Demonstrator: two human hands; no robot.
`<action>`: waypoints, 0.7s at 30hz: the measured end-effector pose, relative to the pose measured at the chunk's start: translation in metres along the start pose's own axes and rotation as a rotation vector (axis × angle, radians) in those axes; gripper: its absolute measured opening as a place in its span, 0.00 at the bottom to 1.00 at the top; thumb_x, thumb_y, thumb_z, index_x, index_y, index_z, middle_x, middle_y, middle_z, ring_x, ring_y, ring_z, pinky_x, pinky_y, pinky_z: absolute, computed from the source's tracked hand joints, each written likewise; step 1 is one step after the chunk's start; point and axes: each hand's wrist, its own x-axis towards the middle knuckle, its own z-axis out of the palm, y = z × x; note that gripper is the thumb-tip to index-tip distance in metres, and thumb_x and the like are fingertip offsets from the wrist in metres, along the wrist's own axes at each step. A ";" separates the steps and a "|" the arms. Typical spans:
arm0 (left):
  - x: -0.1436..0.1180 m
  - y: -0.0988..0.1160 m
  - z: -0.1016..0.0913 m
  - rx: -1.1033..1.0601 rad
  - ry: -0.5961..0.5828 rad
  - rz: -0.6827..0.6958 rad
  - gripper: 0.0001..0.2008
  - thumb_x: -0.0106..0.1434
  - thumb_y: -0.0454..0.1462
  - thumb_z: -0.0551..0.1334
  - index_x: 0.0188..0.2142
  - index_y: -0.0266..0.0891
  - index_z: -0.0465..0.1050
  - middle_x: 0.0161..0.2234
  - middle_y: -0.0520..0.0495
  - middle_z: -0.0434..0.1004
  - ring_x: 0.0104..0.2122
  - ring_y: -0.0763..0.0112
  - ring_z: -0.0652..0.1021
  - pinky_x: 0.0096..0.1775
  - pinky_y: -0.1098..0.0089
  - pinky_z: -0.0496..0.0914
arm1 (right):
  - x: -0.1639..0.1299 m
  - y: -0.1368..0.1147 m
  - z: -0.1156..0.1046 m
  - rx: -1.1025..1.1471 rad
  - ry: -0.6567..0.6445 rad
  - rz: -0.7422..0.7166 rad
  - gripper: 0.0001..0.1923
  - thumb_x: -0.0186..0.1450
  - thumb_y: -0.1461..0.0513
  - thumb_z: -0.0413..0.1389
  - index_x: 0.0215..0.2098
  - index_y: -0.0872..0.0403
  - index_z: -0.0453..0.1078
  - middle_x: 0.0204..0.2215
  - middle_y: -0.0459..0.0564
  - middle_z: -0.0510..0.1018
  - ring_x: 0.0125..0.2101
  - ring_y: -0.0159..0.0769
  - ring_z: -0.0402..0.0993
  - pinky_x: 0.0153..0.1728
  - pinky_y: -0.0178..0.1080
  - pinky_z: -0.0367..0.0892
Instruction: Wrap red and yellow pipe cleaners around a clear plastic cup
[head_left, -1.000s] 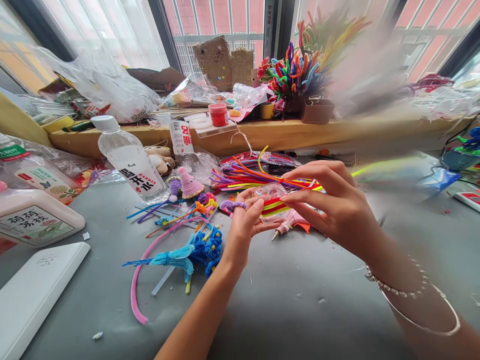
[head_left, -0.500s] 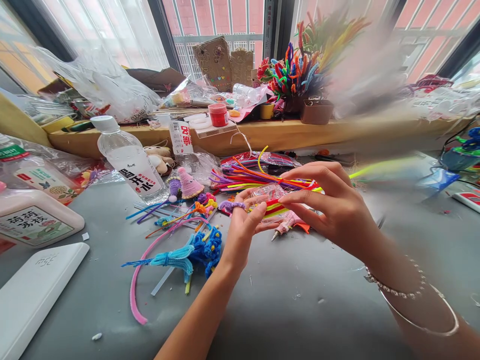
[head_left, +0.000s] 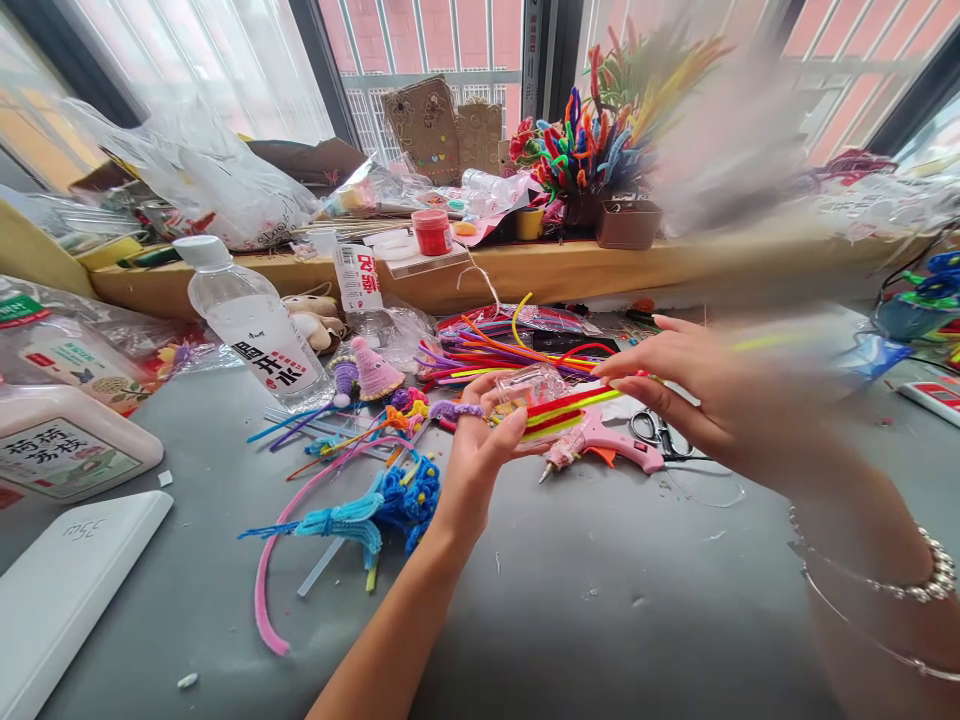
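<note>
red and yellow pipe cleaners (head_left: pixel 564 408), pink glue gun (head_left: pixel 607 447), grey table (head_left: pixel 585 620), blue tassel (head_left: pixel 352 517)

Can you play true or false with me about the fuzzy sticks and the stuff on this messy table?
1. The left hand holds a clear packet of fuzzy sticks. True.
2. The right hand pinches a blue fuzzy stick. False: the fuzzy stick in its fingers is red and yellow-green.
3. The pink glue gun lies on the grey table. True.
4. The water bottle has no cap. False: a white cap is on it.
5. The left hand wears a fuzzy purple ring. True.
</note>
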 end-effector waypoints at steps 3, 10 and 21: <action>0.001 0.000 0.000 0.018 -0.011 0.017 0.23 0.53 0.40 0.60 0.48 0.44 0.57 0.48 0.44 0.65 0.44 0.60 0.72 0.36 0.63 0.73 | 0.000 -0.001 0.003 0.025 -0.094 0.019 0.14 0.66 0.57 0.42 0.41 0.52 0.67 0.39 0.49 0.75 0.42 0.37 0.69 0.52 0.53 0.53; 0.001 0.000 0.000 0.042 -0.042 0.011 0.25 0.53 0.41 0.60 0.49 0.44 0.56 0.48 0.44 0.64 0.46 0.59 0.71 0.37 0.63 0.72 | 0.002 -0.002 0.010 0.083 -0.184 0.011 0.15 0.66 0.57 0.41 0.40 0.52 0.67 0.36 0.48 0.76 0.37 0.36 0.71 0.51 0.53 0.53; -0.002 0.003 0.006 0.042 0.010 -0.038 0.30 0.49 0.41 0.63 0.50 0.44 0.55 0.47 0.42 0.65 0.39 0.60 0.75 0.33 0.63 0.73 | 0.004 -0.008 0.009 0.127 -0.172 -0.023 0.13 0.65 0.61 0.44 0.33 0.55 0.70 0.28 0.49 0.75 0.27 0.31 0.67 0.26 0.33 0.59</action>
